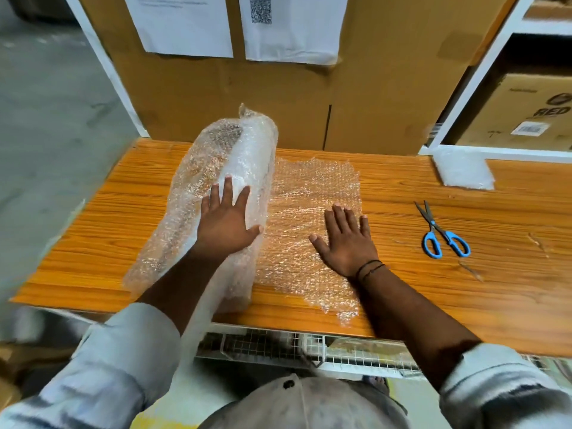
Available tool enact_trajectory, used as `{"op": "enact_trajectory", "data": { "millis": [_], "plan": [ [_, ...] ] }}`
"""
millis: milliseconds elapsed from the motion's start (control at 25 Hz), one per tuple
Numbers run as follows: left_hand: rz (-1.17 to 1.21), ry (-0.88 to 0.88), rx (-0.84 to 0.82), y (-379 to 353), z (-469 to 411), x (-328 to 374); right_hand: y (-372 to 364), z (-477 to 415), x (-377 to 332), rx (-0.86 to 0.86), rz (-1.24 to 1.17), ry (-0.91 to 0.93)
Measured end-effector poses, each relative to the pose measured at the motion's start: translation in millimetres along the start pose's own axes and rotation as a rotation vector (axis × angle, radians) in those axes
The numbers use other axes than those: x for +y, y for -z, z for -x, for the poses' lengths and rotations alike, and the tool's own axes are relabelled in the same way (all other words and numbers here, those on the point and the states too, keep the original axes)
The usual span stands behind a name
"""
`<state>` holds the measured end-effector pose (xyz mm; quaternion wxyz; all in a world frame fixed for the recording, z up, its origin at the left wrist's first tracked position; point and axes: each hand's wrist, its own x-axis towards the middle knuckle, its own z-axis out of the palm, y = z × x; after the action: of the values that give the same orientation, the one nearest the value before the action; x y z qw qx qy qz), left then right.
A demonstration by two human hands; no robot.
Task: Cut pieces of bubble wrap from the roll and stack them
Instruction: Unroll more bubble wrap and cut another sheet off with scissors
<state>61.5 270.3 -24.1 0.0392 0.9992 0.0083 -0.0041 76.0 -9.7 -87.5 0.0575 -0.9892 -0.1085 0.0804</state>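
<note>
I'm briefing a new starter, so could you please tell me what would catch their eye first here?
The big roll of clear bubble wrap lies on the left of the wooden table, the left hand flat on it. The right hand presses its unrolled sheet flat; blue-handled scissors lie untouched to the right.

A single head-worn camera looks forward and steeply down from just above the near edge of the wooden table. It is close enough that the person's chest and sleeves fill the bottom of the frame, and the left hand and right hand land mid-frame over the table's middle. It faces the table's far edge, where a cardboard box stands. The floor shows left of the table, a white shelf past its far right corner.
</note>
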Motion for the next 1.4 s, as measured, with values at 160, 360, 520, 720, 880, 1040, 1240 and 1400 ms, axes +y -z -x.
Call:
{"op": "enact_trajectory", "data": {
  "millis": [160, 360, 520, 720, 880, 1040, 1240, 1400],
  "plan": [
    [0.044, -0.009, 0.018, 3, 5, 12, 23, 4, 32, -0.058, 0.058, -0.067],
    [0.041, -0.042, 0.078, -4, 12, 55, 21, 18, -26, 0.055, -0.131, -0.011],
    [-0.073, 0.001, 0.026, -34, 13, 50, -10, 29, -48, 0.060, -0.095, -0.036],
    [-0.083, -0.090, 0.086, -40, 0, 1, -11, 28, -24, 0.086, -0.061, -0.026],
    [-0.044, -0.117, 0.115, -40, -3, -19, -8, 28, -7, 0.076, -0.060, -0.062],
    [-0.053, -0.085, 0.074, -38, -2, -1, -7, 28, -4, 0.059, -0.063, -0.055],
    [0.013, -0.033, 0.086, -36, 6, 35, -6, 29, -5, 0.041, -0.048, -0.042],
    [0.011, -0.175, 0.119, -45, 20, 64, -6, 31, -3, 0.050, -0.034, -0.032]
  ]
}}
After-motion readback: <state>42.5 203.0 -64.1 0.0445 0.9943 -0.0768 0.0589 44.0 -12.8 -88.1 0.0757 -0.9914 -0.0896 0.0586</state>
